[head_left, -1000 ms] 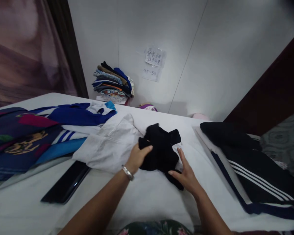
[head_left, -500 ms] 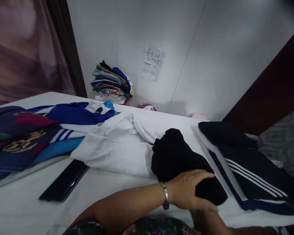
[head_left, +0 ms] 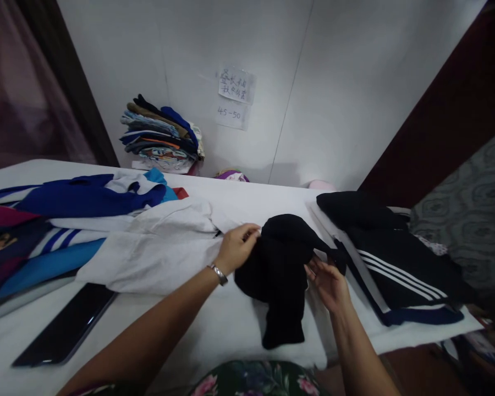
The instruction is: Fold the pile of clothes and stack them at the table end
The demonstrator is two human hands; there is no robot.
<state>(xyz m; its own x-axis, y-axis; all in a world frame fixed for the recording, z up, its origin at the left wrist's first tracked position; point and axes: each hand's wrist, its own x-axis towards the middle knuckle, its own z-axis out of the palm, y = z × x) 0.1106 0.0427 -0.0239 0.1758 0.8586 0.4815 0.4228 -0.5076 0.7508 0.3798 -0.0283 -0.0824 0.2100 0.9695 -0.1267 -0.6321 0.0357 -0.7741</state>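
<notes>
A crumpled black garment [head_left: 286, 275] lies on the white-covered table in front of me, one narrow part stretching toward the near edge. My left hand [head_left: 237, 247] pinches its upper left edge between thumb and fingers. At the garment's right side, my right hand [head_left: 329, 281] has its fingers curled around the cloth edge, partly hidden by the fabric. Just left of my left hand, a rumpled white garment [head_left: 160, 253] is spread out. Beyond my right hand lies a stack of dark folded clothes [head_left: 396, 264], the top one with white stripes.
A black phone [head_left: 66, 324] lies at the table's near left. Blue, white and patterned clothes [head_left: 78, 198] are heaped on the left. Behind the table stands a tall pile of folded clothes [head_left: 160, 135]. Handwritten paper signs [head_left: 235, 96] hang on the wall.
My left hand has moved from on top of the black garment to its upper left edge. My right hand, earlier mostly hidden, now shows at the right edge. The garment is partly spread out.
</notes>
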